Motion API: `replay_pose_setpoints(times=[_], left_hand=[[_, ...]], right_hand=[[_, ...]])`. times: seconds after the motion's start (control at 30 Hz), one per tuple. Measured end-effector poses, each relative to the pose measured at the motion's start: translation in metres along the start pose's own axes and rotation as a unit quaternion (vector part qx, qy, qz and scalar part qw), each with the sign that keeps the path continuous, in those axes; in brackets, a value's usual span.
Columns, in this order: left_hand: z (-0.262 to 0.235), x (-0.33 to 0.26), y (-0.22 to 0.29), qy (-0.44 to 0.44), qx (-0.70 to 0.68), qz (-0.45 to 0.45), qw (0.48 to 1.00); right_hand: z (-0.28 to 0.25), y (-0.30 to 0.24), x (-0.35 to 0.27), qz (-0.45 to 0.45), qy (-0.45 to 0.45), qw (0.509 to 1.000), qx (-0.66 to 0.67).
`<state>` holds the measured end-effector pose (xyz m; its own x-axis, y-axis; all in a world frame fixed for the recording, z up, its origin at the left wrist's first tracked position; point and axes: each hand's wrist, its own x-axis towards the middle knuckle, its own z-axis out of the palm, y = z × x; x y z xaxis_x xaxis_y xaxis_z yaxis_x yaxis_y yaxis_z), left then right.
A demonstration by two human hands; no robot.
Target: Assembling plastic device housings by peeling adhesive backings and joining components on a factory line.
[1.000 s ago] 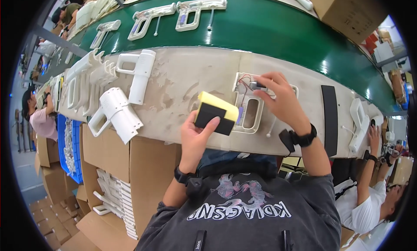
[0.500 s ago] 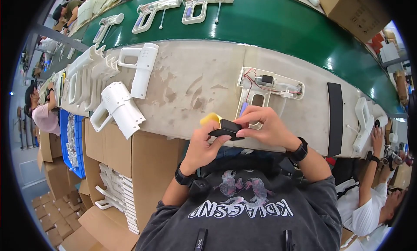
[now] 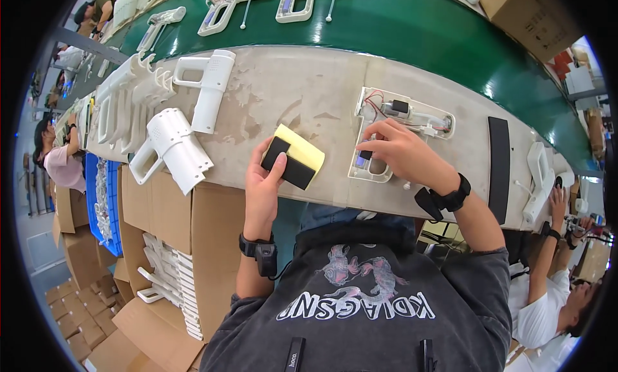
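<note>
My left hand (image 3: 261,188) grips a yellow backing sheet (image 3: 304,147) that carries black foam pads (image 3: 293,170), thumb on top. To its right, my right hand (image 3: 404,152) reaches over an open white gun-shaped housing (image 3: 353,172), fingertips pinching a small black foam piece (image 3: 365,154). This piece is at the housing's handle, beside a blue-purple cylinder (image 3: 360,161); whether it touches is unclear. Red wires (image 3: 372,105) and a motor with a black band (image 3: 400,106) lie in the upper part. My right fingers hide part of the handle.
White gun-shaped shells (image 3: 170,147) stand at the left of the worktable. A long black foam strip (image 3: 499,172) lies at the right, near another person's hand (image 3: 559,204). Beyond runs a green conveyor (image 3: 386,24) with several housings. An open carton (image 3: 219,221) and blue bin (image 3: 106,204) sit lower left.
My hands have moved apart. The left has taken the yellow sheet forward and left; the right has carried a small black foam piece over to the housing's handle.
</note>
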<state>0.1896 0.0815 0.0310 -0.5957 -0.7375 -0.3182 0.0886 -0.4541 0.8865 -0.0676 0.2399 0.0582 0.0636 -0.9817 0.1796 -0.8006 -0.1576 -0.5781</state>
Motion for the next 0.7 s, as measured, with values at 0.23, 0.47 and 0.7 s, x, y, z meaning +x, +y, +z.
replay_pose_setpoints(times=[0.23,0.47,0.7], left_hand=[[0.007,0.011,0.001,-0.004,-0.029,-0.010,1.000],[0.014,0.059,0.014,0.051,0.165,0.151,0.973],[-0.054,0.045,0.057,0.387,0.622,0.290,0.617]], right_hand=[[-0.001,-0.002,0.001,0.018,-0.002,1.000,-0.001],[-0.016,-0.002,-0.012,0.106,0.065,0.991,0.057],[-0.041,-0.017,-0.087,0.181,0.128,0.975,0.016]])
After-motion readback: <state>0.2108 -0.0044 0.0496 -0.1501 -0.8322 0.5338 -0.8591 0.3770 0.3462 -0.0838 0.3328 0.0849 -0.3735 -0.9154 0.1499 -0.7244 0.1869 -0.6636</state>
